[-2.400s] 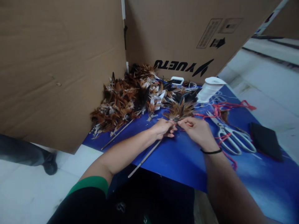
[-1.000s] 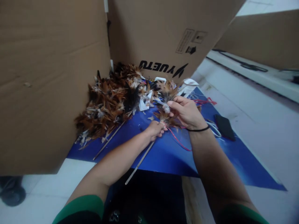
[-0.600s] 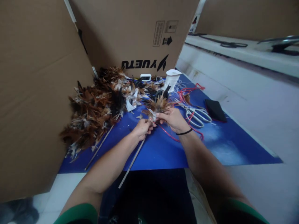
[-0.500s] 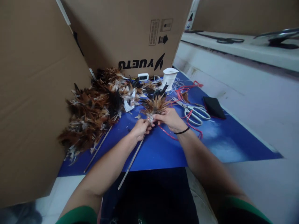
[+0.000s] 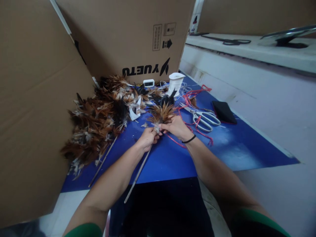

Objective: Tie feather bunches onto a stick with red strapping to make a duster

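Observation:
Brown and black feathers [image 5: 161, 113] fan out from the top of a thin stick [image 5: 138, 174], like a small feather duster. My left hand [image 5: 148, 138] is closed around the stick just below the feathers. My right hand [image 5: 177, 127], with a black band at the wrist, pinches the pale quill ends at the base of the feathers. Both hands nearly touch there, and their fingertips partly hide the join. A red string [image 5: 175, 141] runs out from beneath my right hand across the blue table top [image 5: 172, 164].
Scissors [image 5: 203, 118] and a black flat case [image 5: 224, 112] lie at the right. Behind stand a white spool [image 5: 175, 84] and a small white device [image 5: 148, 83]. A feather heap [image 5: 93, 121] and a second stick [image 5: 103, 161] are at left. Cardboard [image 5: 140, 36] walls the back.
The view has shifted slightly. Both hands stay at the base of the feathers, with the right fingers a little rearranged on the quills.

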A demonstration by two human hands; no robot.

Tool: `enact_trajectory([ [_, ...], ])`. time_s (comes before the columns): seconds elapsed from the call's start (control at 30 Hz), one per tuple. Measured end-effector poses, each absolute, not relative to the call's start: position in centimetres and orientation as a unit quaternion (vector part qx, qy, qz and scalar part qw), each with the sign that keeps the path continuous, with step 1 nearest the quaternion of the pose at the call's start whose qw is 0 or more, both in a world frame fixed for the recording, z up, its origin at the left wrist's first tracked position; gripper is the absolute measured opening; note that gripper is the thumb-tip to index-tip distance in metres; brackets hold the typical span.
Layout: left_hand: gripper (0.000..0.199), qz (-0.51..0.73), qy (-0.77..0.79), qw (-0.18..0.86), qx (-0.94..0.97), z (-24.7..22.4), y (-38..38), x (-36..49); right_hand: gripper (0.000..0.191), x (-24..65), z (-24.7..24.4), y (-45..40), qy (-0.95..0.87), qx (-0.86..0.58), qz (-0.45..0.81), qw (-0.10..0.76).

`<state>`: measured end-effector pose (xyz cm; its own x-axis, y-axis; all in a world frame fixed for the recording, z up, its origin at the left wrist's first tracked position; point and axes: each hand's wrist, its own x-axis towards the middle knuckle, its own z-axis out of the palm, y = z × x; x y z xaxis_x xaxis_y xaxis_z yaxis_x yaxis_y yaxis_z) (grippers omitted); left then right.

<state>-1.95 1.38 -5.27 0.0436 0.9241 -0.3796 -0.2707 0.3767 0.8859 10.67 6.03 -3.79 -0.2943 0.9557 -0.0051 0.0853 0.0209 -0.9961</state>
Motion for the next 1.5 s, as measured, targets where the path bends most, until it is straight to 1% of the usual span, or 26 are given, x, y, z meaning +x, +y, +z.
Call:
enact_trajectory([
  [0.13,0.014,0.456,0.501,0.66,0.325,-5.0,1.4,-2.2,0.019,10.9,-3.9,6.2,-0.588,-0.442,0.543,0.405],
  [0.23,0.01,0.457,0.499,0.657,0.332,-4.8,1.4,-2.2,0.022,10.9,-4.1,6.4,-0.584,-0.434,0.548,0.412],
  [0.43,0.023,0.468,0.497,0.643,0.348,-4.9,1.1,-2.1,0.026,10.6,-4.3,6.2,-0.564,-0.427,0.565,0.424],
  [0.57,0.023,0.475,0.5,0.636,0.348,-5.3,1.2,-2.1,0.025,10.7,-4.4,6.1,-0.57,-0.404,0.581,0.418],
  [0.7,0.023,0.48,0.508,0.631,0.337,-5.2,1.1,-2.2,0.03,11.0,-4.4,6.1,-0.57,-0.379,0.601,0.413],
  [0.87,0.02,0.479,0.505,0.636,0.333,-4.7,0.9,-2.2,0.035,11.2,-4.0,6.1,-0.561,-0.386,0.619,0.391],
  [1.07,0.019,0.464,0.508,0.636,0.35,-4.9,0.9,-2.2,0.034,11.2,-4.1,6.2,-0.544,-0.407,0.622,0.39],
  [1.27,0.018,0.457,0.523,0.615,0.375,-5.3,0.8,-2.0,0.025,11.1,-4.5,6.4,-0.539,-0.454,0.597,0.383],
  [1.4,0.014,0.45,0.524,0.608,0.391,-5.4,0.9,-2.0,0.026,11.1,-4.7,6.5,-0.543,-0.453,0.591,0.388],
  [1.5,0.017,0.453,0.529,0.603,0.388,-5.7,1.0,-1.9,0.029,11.1,-4.8,6.5,-0.542,-0.45,0.593,0.389],
])
